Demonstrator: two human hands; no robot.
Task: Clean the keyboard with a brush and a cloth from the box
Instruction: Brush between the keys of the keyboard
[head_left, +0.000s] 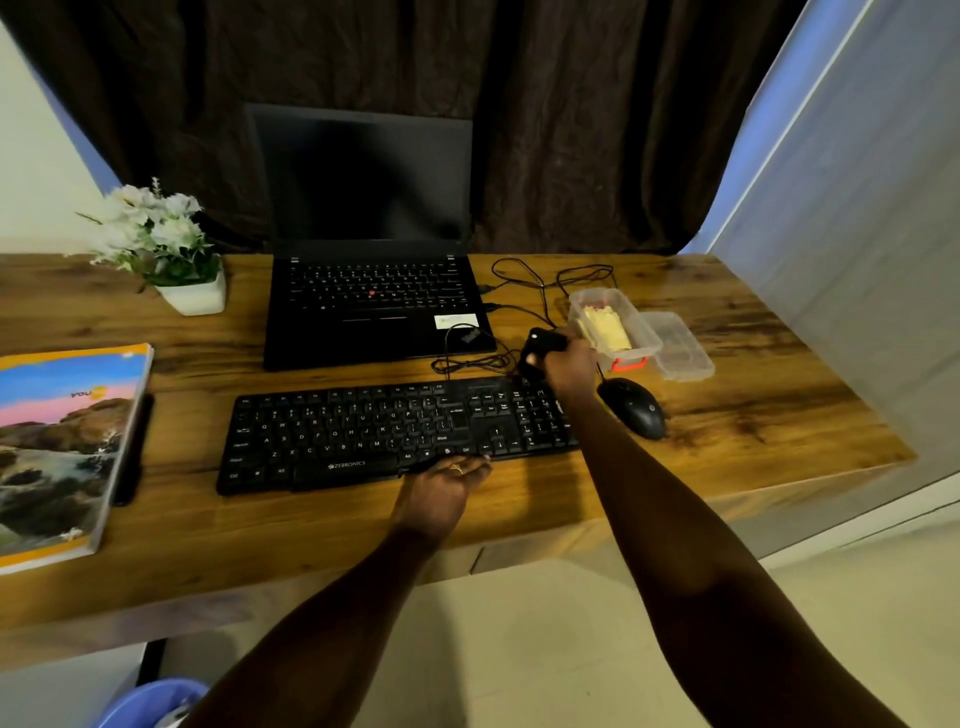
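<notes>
Currently, brush (540, 345) is gripped in right hand (569, 364) fingers mid-right, by box (644, 340); keyboard (363, 436) is touched by left hand (441, 488), fingers flat.

surface (753, 332) 1 | keyboard (400, 436) 1 | laptop (374, 291) 1 | mouse (634, 408) 1 | box (641, 338) 1 | lid (678, 345) 1 | cloth (605, 327) 1 | brush (540, 348) 1 | potted plant (161, 244) 1 | book (62, 447) 1 | bin (156, 701) 1 | hands 2: left hand (441, 486), right hand (569, 364)
</notes>
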